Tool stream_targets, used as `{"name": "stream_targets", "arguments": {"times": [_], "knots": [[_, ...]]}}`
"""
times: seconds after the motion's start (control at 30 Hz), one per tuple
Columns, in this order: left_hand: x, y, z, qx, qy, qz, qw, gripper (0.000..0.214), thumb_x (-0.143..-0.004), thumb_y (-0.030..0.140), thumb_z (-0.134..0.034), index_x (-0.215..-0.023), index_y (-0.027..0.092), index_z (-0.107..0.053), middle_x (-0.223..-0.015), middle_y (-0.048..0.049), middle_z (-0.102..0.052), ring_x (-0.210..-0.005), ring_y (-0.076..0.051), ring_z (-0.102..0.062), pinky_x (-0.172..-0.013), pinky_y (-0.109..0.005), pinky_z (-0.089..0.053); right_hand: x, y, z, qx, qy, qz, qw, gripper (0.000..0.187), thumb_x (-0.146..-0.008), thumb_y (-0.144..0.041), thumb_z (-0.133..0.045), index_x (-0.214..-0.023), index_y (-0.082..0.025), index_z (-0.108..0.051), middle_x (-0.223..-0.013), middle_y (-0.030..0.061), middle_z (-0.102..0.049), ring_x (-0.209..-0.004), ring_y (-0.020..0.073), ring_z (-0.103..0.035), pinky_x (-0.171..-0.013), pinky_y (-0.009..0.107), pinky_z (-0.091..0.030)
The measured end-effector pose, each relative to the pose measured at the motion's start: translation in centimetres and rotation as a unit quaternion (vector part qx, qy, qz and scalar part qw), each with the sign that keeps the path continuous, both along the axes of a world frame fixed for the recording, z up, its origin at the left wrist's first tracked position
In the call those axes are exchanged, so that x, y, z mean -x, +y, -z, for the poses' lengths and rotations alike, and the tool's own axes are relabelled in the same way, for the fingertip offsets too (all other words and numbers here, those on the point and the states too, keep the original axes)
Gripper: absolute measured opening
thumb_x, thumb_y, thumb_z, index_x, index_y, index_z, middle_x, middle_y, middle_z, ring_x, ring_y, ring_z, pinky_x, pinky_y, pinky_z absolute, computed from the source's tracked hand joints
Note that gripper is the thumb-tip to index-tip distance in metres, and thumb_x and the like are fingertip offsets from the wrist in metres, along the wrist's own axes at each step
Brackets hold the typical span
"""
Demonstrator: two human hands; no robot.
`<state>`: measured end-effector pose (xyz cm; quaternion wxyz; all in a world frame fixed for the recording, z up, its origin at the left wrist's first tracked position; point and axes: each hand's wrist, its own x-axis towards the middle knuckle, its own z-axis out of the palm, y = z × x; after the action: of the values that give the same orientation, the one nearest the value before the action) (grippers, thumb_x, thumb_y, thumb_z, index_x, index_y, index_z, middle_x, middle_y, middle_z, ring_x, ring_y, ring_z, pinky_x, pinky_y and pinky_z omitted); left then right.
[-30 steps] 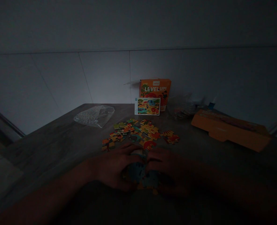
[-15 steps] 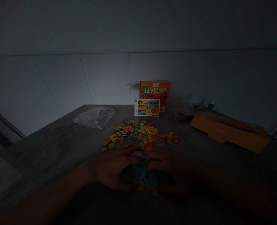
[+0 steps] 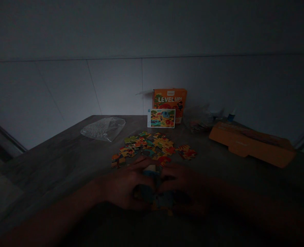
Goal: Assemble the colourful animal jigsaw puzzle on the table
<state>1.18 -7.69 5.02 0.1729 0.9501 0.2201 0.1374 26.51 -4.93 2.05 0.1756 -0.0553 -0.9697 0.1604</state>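
Observation:
Both hands meet over a small group of blue puzzle pieces at the near side of the table, in dim light. My left hand curves round their left side, its fingers closed on them. From the right, my right hand grips the same pieces, thumb low and fingers across the top. A pale and blue piece shows between the fingertips. Just beyond lies a loose heap of colourful puzzle pieces. How the held pieces fit together is mostly hidden by the fingers.
A picture card leans on an orange box at the back. A clear plastic bag lies at left. Right of the box are another bag of pieces, a small bottle and an orange box lid.
My fingers have shifted slightly over the blue pieces, covering more of their middle; a pale and blue piece shows more at the top. The heap and boxes are unmoved.

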Motion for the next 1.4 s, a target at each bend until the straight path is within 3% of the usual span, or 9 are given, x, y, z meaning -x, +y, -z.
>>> {"name": "stream_targets", "arguments": {"times": [0.2, 0.47, 0.83, 1.03, 1.1, 1.23, 1.4], "knots": [[0.1, 0.2, 0.2, 0.005, -0.018, 0.014, 1.0, 0.021, -0.074, 0.03, -0.077, -0.094, 0.026, -0.072, -0.133, -0.0041, -0.051, -0.127, -0.027, -0.044, -0.108, -0.044, -0.041, 0.1, -0.3, -0.3, 0.002, -0.018, 0.0, 1.0, 0.041, -0.084, -0.039, -0.063, -0.121, -0.021, -0.06, -0.121, 0.011, -0.056, -0.108, 0.0243, -0.052, -0.09, 0.042, -0.043], [-0.1, 0.1, -0.1, -0.007, -0.008, 0.03, 1.0, 0.011, -0.078, 0.03, -0.072, -0.088, 0.027, -0.075, -0.14, -0.0021, -0.049, -0.13, -0.026, -0.043, -0.111, -0.044, -0.039, 0.2, -0.6, 0.2, -0.043, -0.067, 0.052, 0.995, 0.044, -0.089, -0.054, -0.054, -0.122, -0.026, -0.062, -0.111, 0.0105, -0.052, -0.098, 0.0245, -0.049, -0.084, 0.042, -0.042], [0.1, 0.3, 0.3, -0.011, -0.007, 0.018, 1.0, 0.014, -0.079, 0.033, -0.073, -0.091, 0.027, -0.076, -0.142, -0.0024, -0.047, -0.131, -0.026, -0.042, -0.11, -0.042, -0.039, 0.2, -0.9, -0.1, -0.028, -0.089, 0.072, 0.993, 0.044, -0.087, -0.054, -0.06, -0.125, -0.032, -0.06, -0.116, 0.0097, -0.048, -0.103, 0.0261, -0.048, -0.087, 0.043, -0.041], [0.1, 0.3, 0.5, -0.008, -0.015, 0.021, 1.0, 0.013, -0.079, 0.031, -0.073, -0.091, 0.025, -0.074, -0.14, -0.0046, -0.046, -0.129, -0.026, -0.043, -0.109, -0.042, -0.041, 0.1, -0.9, 0.4, -0.038, -0.044, 0.074, 0.996, 0.038, -0.09, -0.05, -0.056, -0.119, -0.026, -0.063, -0.113, 0.0102, -0.049, -0.1, 0.0244, -0.049, -0.083, 0.041, -0.044], [0.1, 0.3, 0.7, -0.009, -0.022, 0.02, 1.0, 0.014, -0.078, 0.029, -0.074, -0.09, 0.024, -0.074, -0.137, -0.0057, -0.048, -0.128, -0.027, -0.044, -0.108, -0.042, -0.041, 0.1, -0.8, 0.7, -0.048, -0.002, 0.1, 0.994, 0.036, -0.092, -0.046, -0.054, -0.118, -0.022, -0.063, -0.112, 0.0108, -0.05, -0.1, 0.0241, -0.05, -0.084, 0.041, -0.045], [0.1, 0.3, 0.8, -0.003, -0.021, 0.018, 1.0, 0.016, -0.077, 0.028, -0.075, -0.091, 0.024, -0.072, -0.13, -0.0065, -0.051, -0.126, -0.027, -0.046, -0.107, -0.041, -0.043, 0.2, -0.3, 1.3, -0.067, 0.073, 0.24, 0.966, 0.028, -0.092, -0.03, -0.053, -0.116, -0.017, -0.061, -0.112, 0.0129, -0.054, -0.103, 0.0247, -0.052, -0.088, 0.043, -0.048], [0.1, 0.4, 0.8, -0.012, -0.024, 0.007, 1.0, 0.016, -0.078, 0.029, -0.074, -0.093, 0.024, -0.07, -0.128, -0.0064, -0.054, -0.125, -0.028, -0.046, -0.107, -0.043, -0.042, 0.3, 0.4, 1.9, -0.081, 0.062, 0.34, 0.935, 0.029, -0.09, -0.024, -0.055, -0.118, -0.019, -0.061, -0.123, 0.0137, -0.055, -0.115, 0.0282, -0.052, -0.097, 0.049, -0.046]]}}
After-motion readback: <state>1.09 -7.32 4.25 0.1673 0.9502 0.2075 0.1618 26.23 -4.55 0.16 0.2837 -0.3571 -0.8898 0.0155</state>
